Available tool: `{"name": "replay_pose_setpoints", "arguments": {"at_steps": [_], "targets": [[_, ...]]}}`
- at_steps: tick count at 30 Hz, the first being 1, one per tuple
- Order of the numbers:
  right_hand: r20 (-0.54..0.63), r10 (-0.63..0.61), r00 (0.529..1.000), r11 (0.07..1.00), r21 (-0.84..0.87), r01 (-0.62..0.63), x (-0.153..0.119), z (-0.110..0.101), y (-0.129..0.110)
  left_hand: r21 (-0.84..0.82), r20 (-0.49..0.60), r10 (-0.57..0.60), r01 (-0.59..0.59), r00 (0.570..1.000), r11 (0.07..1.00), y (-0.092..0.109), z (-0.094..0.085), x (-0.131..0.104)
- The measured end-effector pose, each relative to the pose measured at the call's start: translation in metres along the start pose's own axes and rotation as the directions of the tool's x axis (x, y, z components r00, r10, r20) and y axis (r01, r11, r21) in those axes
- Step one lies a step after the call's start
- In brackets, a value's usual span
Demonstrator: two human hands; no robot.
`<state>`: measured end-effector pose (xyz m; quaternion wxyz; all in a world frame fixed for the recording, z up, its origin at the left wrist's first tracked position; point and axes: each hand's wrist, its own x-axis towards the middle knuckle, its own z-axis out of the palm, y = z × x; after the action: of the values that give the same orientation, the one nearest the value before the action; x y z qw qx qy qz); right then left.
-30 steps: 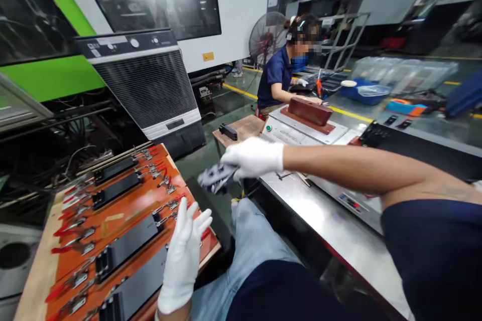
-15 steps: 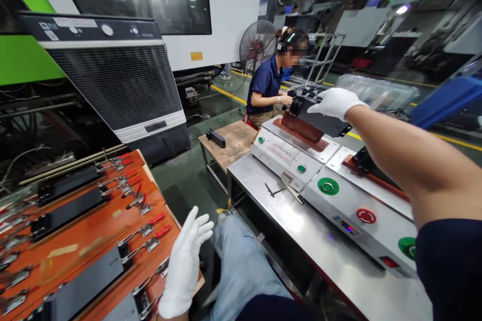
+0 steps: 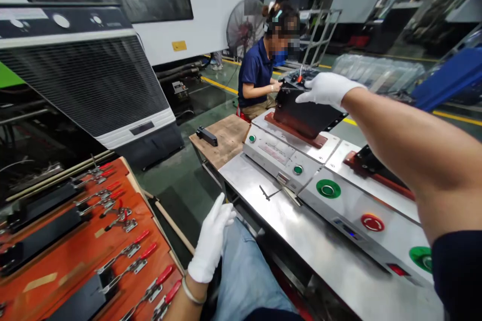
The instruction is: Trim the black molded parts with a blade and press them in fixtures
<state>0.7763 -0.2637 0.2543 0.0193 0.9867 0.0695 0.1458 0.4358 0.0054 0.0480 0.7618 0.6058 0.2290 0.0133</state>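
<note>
My right hand [image 3: 329,91], in a white glove, grips the upper edge of a black plastic housing [image 3: 307,113], thumb on its near face and fingers mostly hidden. The housing stands over a brown fixture block [image 3: 278,126] on a grey press-like machine [image 3: 273,153]; whether it is fully seated I cannot tell. My left hand [image 3: 210,238], also white-gloved, hangs above my leg with fingers stretched out and holds nothing. Left of it lies an orange-brown board [image 3: 85,241] with red-handled toggle clamps [image 3: 142,257] and dark flat parts [image 3: 45,238].
A co-worker [image 3: 259,70] sits beyond the machine, hands close to the housing. A black part [image 3: 207,136] lies on a wooden table [image 3: 226,148]. Thin black pieces [image 3: 266,192] rest on the metal bench [image 3: 259,215]. Green buttons [image 3: 328,188] and a red stop button [image 3: 372,222] face me.
My right hand and the housing have come down, and the housing now covers most of the brown block. My left hand has moved right, away from the board. The view has shifted too.
</note>
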Motion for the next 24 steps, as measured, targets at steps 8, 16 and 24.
{"name": "replay_pose_setpoints", "arguments": {"at_steps": [8, 16, 24], "targets": [[0.179, -0.086, 0.98, 0.966, -0.227, 0.127, 0.003, -0.016, -0.006, 0.04, 0.027, -0.028, 0.027, 0.999, 0.999, 0.002, 0.02, 0.028], [0.095, -0.085, 0.992, 0.983, -0.156, 0.099, 0.0, -0.04, 0.0, 0.076, 0.067, -0.088, 0.083, 0.994, 0.994, -0.01, 0.043, 0.03], [0.187, -0.042, 0.981, 0.982, -0.174, 0.075, 0.003, -0.038, -0.014, 0.017, 0.02, -0.109, 0.109, 0.994, 0.994, -0.015, 0.03, 0.017]]}}
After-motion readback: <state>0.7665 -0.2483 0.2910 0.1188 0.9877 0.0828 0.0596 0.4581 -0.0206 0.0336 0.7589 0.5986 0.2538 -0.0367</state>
